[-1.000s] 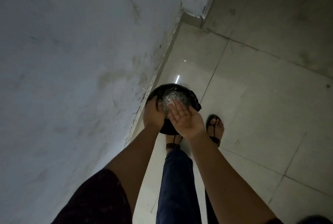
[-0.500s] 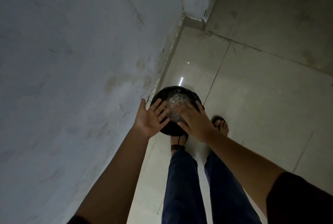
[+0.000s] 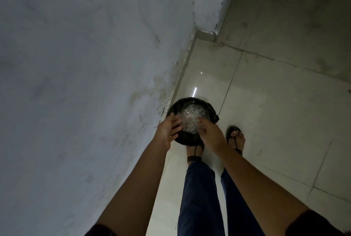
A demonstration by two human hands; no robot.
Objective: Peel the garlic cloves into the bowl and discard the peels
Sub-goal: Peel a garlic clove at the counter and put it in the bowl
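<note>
A round black bin (image 3: 209, 107) lined with a dark bag stands on the floor by the wall. A heap of pale garlic peels (image 3: 191, 119) lies inside it. My left hand (image 3: 167, 131) hovers over the bin's near left rim with its fingers spread and holds nothing. My right hand (image 3: 210, 137) hangs over the near right rim, fingers pointing down toward the peels; nothing shows in it. The two hands are apart, with the peels visible between them. No bowl or garlic cloves are in view.
A grey plastered wall (image 3: 85, 83) fills the left side and meets the glossy tiled floor (image 3: 275, 121) just left of the bin. My sandalled feet (image 3: 235, 138) stand right behind the bin. A wall corner (image 3: 207, 32) juts out farther ahead.
My right hand has turned from palm up to palm down over the bin. My left hand has opened from curled to spread fingers, and more peels show between the hands.
</note>
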